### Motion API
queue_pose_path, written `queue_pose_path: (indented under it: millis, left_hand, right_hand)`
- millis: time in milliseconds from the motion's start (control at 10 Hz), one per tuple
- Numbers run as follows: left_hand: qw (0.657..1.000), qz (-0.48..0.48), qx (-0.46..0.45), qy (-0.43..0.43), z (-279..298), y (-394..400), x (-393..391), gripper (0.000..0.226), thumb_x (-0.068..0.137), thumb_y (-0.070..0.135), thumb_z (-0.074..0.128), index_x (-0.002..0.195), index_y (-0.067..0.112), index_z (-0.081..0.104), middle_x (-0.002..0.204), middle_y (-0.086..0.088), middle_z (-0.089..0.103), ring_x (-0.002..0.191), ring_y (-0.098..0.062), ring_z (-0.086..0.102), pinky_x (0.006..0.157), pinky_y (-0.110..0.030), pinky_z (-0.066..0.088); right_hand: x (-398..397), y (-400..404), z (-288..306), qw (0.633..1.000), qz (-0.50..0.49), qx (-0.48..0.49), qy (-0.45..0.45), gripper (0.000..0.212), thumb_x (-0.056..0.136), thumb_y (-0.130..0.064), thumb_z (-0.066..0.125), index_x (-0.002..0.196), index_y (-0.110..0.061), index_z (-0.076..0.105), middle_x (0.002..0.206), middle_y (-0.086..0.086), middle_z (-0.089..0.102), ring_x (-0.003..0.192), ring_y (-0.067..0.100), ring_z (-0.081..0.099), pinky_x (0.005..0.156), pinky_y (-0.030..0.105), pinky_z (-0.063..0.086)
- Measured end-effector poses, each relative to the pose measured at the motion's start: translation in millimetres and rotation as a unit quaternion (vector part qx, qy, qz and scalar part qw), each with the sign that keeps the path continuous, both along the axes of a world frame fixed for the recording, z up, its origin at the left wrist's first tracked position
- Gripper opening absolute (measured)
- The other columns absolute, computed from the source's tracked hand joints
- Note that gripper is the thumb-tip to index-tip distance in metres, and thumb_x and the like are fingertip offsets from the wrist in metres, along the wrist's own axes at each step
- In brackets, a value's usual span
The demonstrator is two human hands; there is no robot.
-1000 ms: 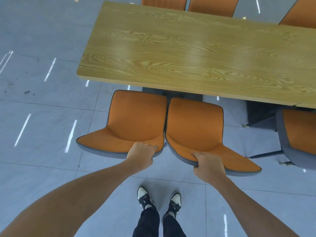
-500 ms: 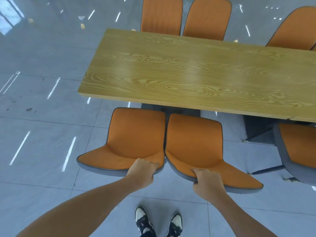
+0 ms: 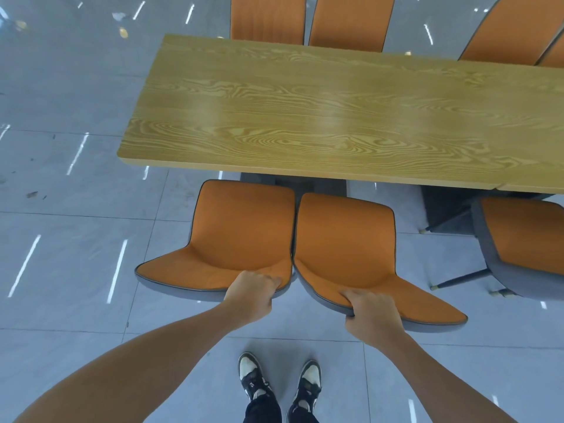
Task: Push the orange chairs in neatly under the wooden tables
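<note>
Two orange chairs stand side by side, touching, at the near edge of a wooden table (image 3: 335,117). My left hand (image 3: 250,296) grips the top of the backrest of the left orange chair (image 3: 238,236). On the right orange chair (image 3: 345,248), my right hand (image 3: 372,315) holds the backrest top in the same way. Both seats point at the table; their front edges sit close to its near edge, and I cannot tell whether they reach beneath it. The chair legs are hidden under the seats.
A third orange chair (image 3: 525,245) stands at the right, angled, with its dark legs showing. Further orange chairs (image 3: 268,19) line the table's far side. Grey floor tiles (image 3: 76,254) stretch to the left. My two shoes (image 3: 280,380) stand just behind the chairs.
The two chairs have slid a little towards the table with both hands holding on. The camera has tilted up and back down, so my shoes show fully again.
</note>
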State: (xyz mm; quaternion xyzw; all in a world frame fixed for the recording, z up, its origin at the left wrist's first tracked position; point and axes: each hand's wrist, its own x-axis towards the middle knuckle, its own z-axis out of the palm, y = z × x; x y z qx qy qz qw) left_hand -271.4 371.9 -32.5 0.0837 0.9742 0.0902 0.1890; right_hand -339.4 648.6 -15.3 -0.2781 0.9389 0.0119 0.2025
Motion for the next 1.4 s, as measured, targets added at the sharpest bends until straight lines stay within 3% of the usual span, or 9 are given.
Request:
queue_pose_path:
  millis: [200, 400, 600, 700, 900, 1100, 1200, 1300, 1400]
  left_hand:
    - [1.0, 0.006, -0.002, -0.001, -2, 1, -1, 0.015, 0.073, 0.002, 0.051, 0.079, 0.016, 0.052, 0.061, 0.001, 0.051, 0.052, -0.02, 0.045, 0.046, -0.029, 0.03]
    - [1.0, -0.007, -0.018, 0.004, 0, -2, -20, 0.014, 0.074, 0.004, 0.05, 0.08, 0.017, 0.053, 0.062, 0.004, 0.048, 0.053, -0.018, 0.043, 0.045, -0.027, 0.026]
    - [1.0, 0.002, -0.031, -0.001, -5, 3, -7, 0.014, 0.075, 0.006, 0.053, 0.083, 0.017, 0.056, 0.065, 0.002, 0.057, 0.053, -0.018, 0.046, 0.043, -0.026, 0.025]
    - [0.999, 0.007, -0.044, 0.005, -5, 4, -6, 0.014, 0.074, 0.007, 0.052, 0.082, 0.017, 0.055, 0.064, 0.002, 0.057, 0.055, -0.019, 0.049, 0.043, -0.027, 0.023]
    - [0.998, 0.025, -0.052, 0.018, -2, 8, -2, 0.015, 0.072, 0.007, 0.054, 0.08, 0.019, 0.056, 0.057, 0.007, 0.042, 0.053, -0.019, 0.045, 0.043, -0.026, 0.025]
    - [0.998, 0.037, -0.048, 0.016, -4, 8, -4, 0.017, 0.077, 0.012, 0.057, 0.092, 0.021, 0.061, 0.071, 0.005, 0.061, 0.063, -0.019, 0.058, 0.049, -0.028, 0.04]
    - [0.996, 0.077, -0.013, -0.045, 4, 8, -12, 0.025, 0.083, 0.046, 0.056, 0.093, 0.025, 0.062, 0.075, 0.006, 0.065, 0.071, -0.017, 0.061, 0.056, -0.031, 0.045]
    - [0.965, 0.176, 0.102, -0.165, 17, 4, -28, 0.045, 0.084, 0.062, 0.047, 0.082, 0.02, 0.062, 0.076, 0.004, 0.063, 0.074, -0.018, 0.062, 0.066, -0.035, 0.046]
    - [0.956, 0.188, 0.104, -0.2, 40, -4, -42, 0.052, 0.097, 0.057, 0.044, 0.12, 0.016, 0.066, 0.12, -0.004, 0.066, 0.113, -0.027, 0.061, 0.087, -0.038, 0.046]
  right_hand:
    - [0, 1, 2, 1.0, 0.021, -0.023, -0.004, 0.034, 0.05, -0.016, 0.067, 0.082, -0.027, 0.068, 0.05, -0.009, 0.044, 0.039, 0.013, 0.038, 0.036, 0.019, 0.018]
    - [-15, -4, 0, 0.998, 0.038, -0.049, 0.012, 0.03, 0.043, -0.011, 0.069, 0.071, -0.022, 0.063, 0.046, -0.01, 0.037, 0.039, 0.013, 0.027, 0.038, 0.017, 0.013]
    - [-21, 3, -1, 0.997, 0.038, -0.06, 0.019, 0.021, 0.049, -0.01, 0.063, 0.065, -0.022, 0.056, 0.046, -0.008, 0.039, 0.038, 0.015, 0.034, 0.036, 0.023, 0.023]
    - [-20, 4, -5, 0.997, 0.043, -0.057, 0.032, 0.018, 0.053, -0.012, 0.061, 0.069, -0.021, 0.06, 0.046, -0.008, 0.042, 0.04, 0.015, 0.038, 0.038, 0.023, 0.026]
    - [-17, 7, -13, 0.997, 0.055, -0.028, 0.038, 0.037, 0.061, -0.019, 0.046, 0.088, -0.023, 0.07, 0.054, -0.005, 0.052, 0.048, 0.015, 0.049, 0.043, 0.024, 0.033]
    - [-20, 9, -16, 0.998, 0.048, -0.025, 0.031, 0.034, 0.064, -0.023, 0.05, 0.093, -0.026, 0.069, 0.058, -0.007, 0.054, 0.049, 0.014, 0.049, 0.041, 0.022, 0.028]
    - [-19, 10, -7, 0.999, 0.049, -0.024, 0.002, 0.029, 0.076, -0.041, 0.051, 0.099, -0.029, 0.063, 0.069, -0.01, 0.057, 0.059, 0.013, 0.054, 0.047, 0.026, 0.039]
    - [-26, 1, 9, 0.984, -0.066, -0.068, -0.149, 0.051, 0.08, -0.075, 0.039, 0.097, -0.032, 0.061, 0.08, -0.011, 0.064, 0.075, 0.011, 0.061, 0.066, 0.031, 0.049]
    - [-42, -7, 33, 0.943, -0.125, -0.074, -0.3, 0.08, 0.081, -0.084, 0.035, 0.128, -0.023, 0.06, 0.126, -0.003, 0.064, 0.119, 0.022, 0.058, 0.1, 0.046, 0.044]
